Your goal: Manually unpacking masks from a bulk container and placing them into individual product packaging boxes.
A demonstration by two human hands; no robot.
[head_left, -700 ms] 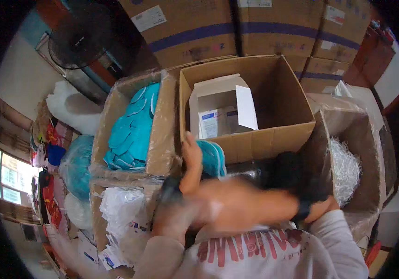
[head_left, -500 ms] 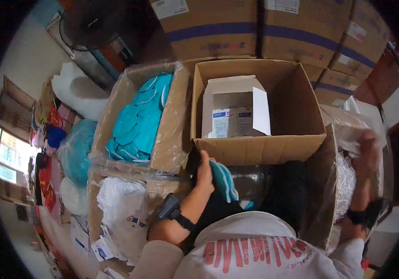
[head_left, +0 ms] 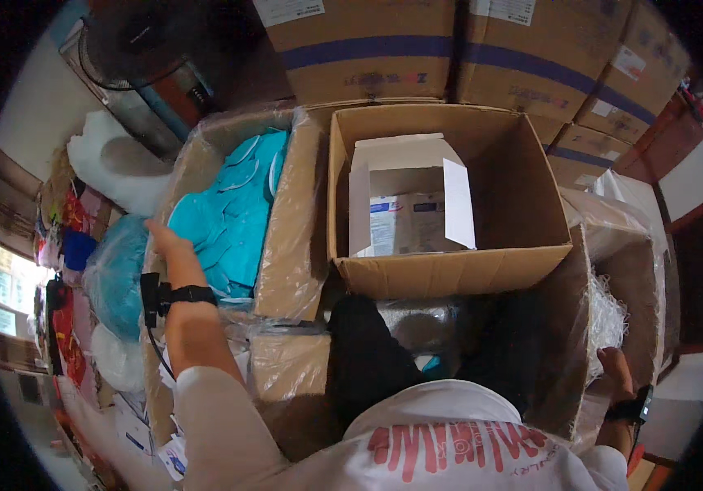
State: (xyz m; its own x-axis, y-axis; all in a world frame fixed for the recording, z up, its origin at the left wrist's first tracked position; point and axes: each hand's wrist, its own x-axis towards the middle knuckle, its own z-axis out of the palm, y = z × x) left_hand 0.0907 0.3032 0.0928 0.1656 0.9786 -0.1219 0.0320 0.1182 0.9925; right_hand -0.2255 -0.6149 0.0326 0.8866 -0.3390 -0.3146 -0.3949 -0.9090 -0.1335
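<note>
The heap of turquoise fabric masks with thin white edging [head_left: 237,209] lies in a tall brown cardboard box draped in clear plastic [head_left: 292,233], up and to the person's left. Its long axis runs away from the body, leaning slightly right at the far end. The left hand [head_left: 169,242] is much the nearer one: it is at the box's left side, beside the heap, so the masks lie directly to its right, and the forearm crosses the near left corner. Its fingertips point forward and slightly left, off the heap's middle. I cannot tell whether the left grip is apart or together, nor whether it touches a mask.

The right hand [head_left: 617,375] is well apart, on the far side of the open, empty-sided brown carton holding a white cardboard box [head_left: 386,154]. It is low beside a loose tangle of thin white strands [head_left: 605,323], which lies just ahead of its fingers; whether that grip is closed on any strands cannot be made out.
</note>
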